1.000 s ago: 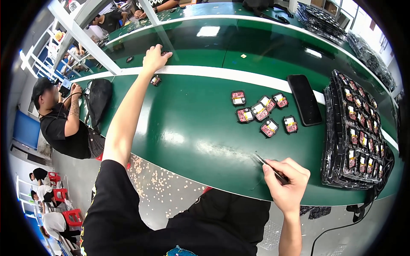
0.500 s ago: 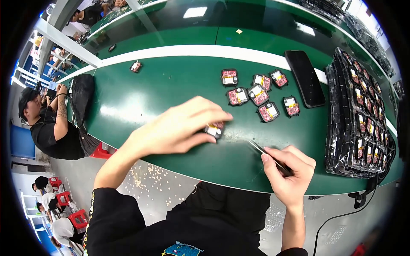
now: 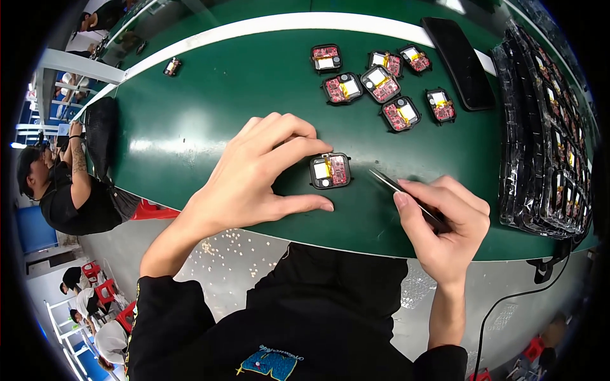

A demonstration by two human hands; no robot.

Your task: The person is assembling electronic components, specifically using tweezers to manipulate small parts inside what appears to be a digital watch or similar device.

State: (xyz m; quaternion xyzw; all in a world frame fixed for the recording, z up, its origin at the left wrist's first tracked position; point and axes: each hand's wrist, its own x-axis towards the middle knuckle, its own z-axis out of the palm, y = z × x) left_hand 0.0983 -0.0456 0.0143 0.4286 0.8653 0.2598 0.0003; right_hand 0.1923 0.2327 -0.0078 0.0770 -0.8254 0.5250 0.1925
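- What has just changed: one second ago, the left hand (image 3: pixel 252 170) was reaching over the far edge of the table (image 3: pixel 210 120), near a lone case (image 3: pixel 172 66) that lies by the far left corner. Now this hand is back close to the near edge.
- Half a second ago the hand was around an open watch case (image 3: pixel 330 171); now this case lies flat on the table, near the middle of the near edge — I judge that its carrying is done.
- The left hand is widely open around the case. Its thumb is apart from it; the bent forefinger is just beside the upper side, and I cannot tell if it touches.
- The right hand (image 3: pixel 450 227) stays almost closed, with thumb and forefinger pinching the tweezers (image 3: pixel 385 178). The tips point toward the case but do not touch it; whether they are parted is too small to tell.
- Toward the far edge, right of the middle, seven other cases (image 3: pixel 381 84) lie in a loose group.
- Next come a black phone (image 3: pixel 459 63) — by the far edge — and stacked trays (image 3: pixel 515 133) near the right end.
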